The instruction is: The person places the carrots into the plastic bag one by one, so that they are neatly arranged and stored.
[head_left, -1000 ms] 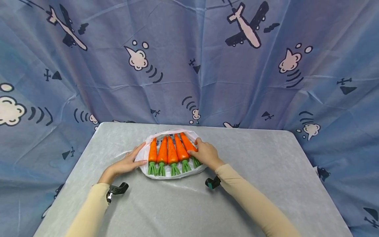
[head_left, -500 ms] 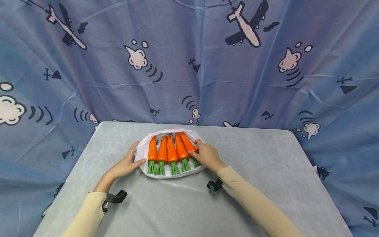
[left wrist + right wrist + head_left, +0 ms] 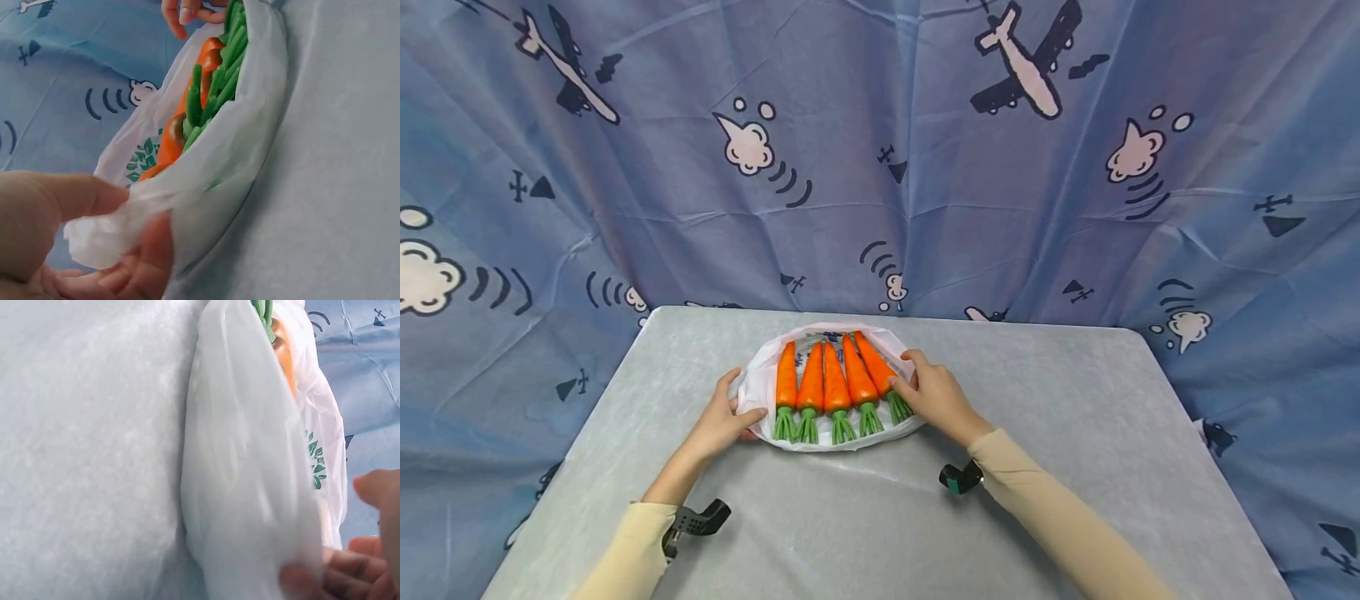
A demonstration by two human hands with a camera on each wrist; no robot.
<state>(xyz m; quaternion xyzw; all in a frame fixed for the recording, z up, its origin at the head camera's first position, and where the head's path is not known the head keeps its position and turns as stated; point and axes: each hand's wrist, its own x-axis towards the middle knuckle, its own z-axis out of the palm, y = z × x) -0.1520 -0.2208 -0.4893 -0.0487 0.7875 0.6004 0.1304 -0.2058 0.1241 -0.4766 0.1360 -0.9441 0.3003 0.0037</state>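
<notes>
Several orange carrots [image 3: 837,379] with green stem ends lie side by side in the mouth of a white plastic bag [image 3: 760,387]. My left hand [image 3: 718,421] pinches the bag's left edge, thumb over the rim and fingers round the outside, as the left wrist view shows. At the right end is my right hand [image 3: 940,402], its thumb overlapping the rightmost carrot in the head view. In the right wrist view its fingers [image 3: 353,575] reach the bag's edge, one showing blurred at the film, while the thumb stands apart from them. Green leaf print [image 3: 145,156] marks the bag.
A grey-covered table [image 3: 1075,467] carries the bag near its back edge. Behind it hangs a blue curtain [image 3: 820,167] with printed planes and clouds. Black wrist cameras [image 3: 700,518] are strapped at both wrists.
My left hand has moved down and left along the bag's edge and taken hold of it. My right hand has shifted slightly right, and the bag has spread wider at its left side.
</notes>
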